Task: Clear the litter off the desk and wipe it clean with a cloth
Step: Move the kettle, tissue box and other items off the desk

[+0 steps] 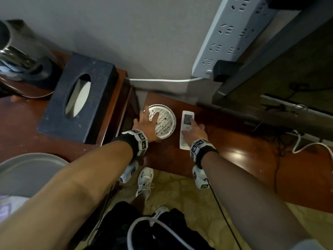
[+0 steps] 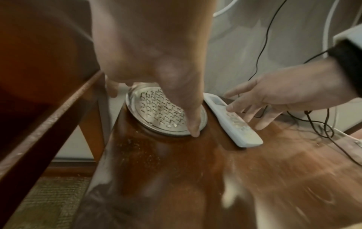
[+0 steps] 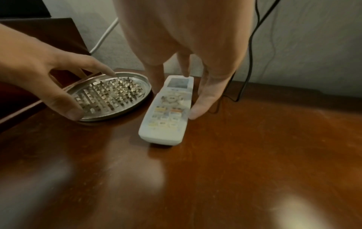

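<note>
A round metal ashtray [image 1: 166,121] with a perforated grid sits at the back left corner of the low brown desk [image 1: 234,159]. My left hand [image 1: 151,123] spans it. In the right wrist view, the thumb is on the near rim and a finger on the far rim of the ashtray [image 3: 109,94]. A white remote [image 1: 186,121] lies just right of it. My right hand [image 1: 191,128] straddles the remote [image 3: 166,114], with digits against both long edges and one fingertip near its screen. Fine crumbs and dust [image 2: 137,148] speckle the wood in front of the ashtray [image 2: 156,111].
A higher desk section on the left carries a black tissue box [image 1: 77,98] and a steel kettle [image 1: 21,56]. A white power strip [image 1: 230,33] hangs on the wall. Black cables [image 1: 281,147] and a white cable [image 1: 306,145] lie at the right, below a dark screen [image 1: 270,98].
</note>
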### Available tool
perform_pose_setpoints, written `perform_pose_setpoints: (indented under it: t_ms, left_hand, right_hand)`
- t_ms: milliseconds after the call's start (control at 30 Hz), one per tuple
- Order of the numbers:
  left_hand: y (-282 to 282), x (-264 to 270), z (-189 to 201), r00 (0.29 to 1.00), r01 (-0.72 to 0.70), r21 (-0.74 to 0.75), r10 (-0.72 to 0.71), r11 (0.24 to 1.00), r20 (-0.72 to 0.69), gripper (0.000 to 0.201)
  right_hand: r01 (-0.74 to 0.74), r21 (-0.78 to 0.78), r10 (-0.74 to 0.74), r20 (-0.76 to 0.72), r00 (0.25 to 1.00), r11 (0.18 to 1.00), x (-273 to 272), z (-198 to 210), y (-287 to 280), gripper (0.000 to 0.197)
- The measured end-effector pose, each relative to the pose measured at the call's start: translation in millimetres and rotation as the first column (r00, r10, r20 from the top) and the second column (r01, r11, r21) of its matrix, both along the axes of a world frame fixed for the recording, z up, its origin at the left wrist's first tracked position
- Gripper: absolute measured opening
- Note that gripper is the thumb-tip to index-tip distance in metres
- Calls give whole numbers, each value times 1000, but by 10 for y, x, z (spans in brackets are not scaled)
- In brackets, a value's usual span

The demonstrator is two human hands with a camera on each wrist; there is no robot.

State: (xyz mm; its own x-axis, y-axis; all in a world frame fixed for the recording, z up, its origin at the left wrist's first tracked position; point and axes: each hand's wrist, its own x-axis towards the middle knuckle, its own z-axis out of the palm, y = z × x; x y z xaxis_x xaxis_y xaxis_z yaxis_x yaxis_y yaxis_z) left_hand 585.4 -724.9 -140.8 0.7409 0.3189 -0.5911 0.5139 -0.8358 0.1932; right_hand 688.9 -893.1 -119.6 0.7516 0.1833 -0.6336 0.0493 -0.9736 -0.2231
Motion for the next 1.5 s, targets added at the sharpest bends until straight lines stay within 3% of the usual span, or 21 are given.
perform_pose_setpoints:
  t_ms: [167, 367, 733, 1067, 1267, 1500]
  left_hand:
    - [-123, -171, 330, 998, -61, 33, 59, 998, 32, 108]
    - [-381, -594, 841, 973, -137, 45, 126, 990, 191, 84]
    - [-747, -1747, 1682, 921, -288, 107, 244, 952, 305, 73]
    - [-311, -2680, 2016, 861, -448, 155, 377, 881, 342, 69]
    - [151, -3112, 1982, 833, -507, 163, 433, 846, 343, 72]
    - [949, -3341, 1854, 837, -490, 122, 428, 863, 341, 70]
  right_hand:
    - [-22, 31, 20, 82, 996, 999, -143, 224, -152, 63]
    - [-108, 73, 89, 231, 969, 991, -500, 641, -369, 62]
    - [-282, 180, 206, 349, 914, 942, -1319, 1436, -603, 64]
    - [-437, 277, 319, 383, 867, 856, -1918, 1729, -23, 58]
    - [-487, 290, 380, 356, 854, 824, -2270, 1682, 523, 62]
    - [-493, 272, 396, 341, 852, 827, -2587, 1607, 1323, 62]
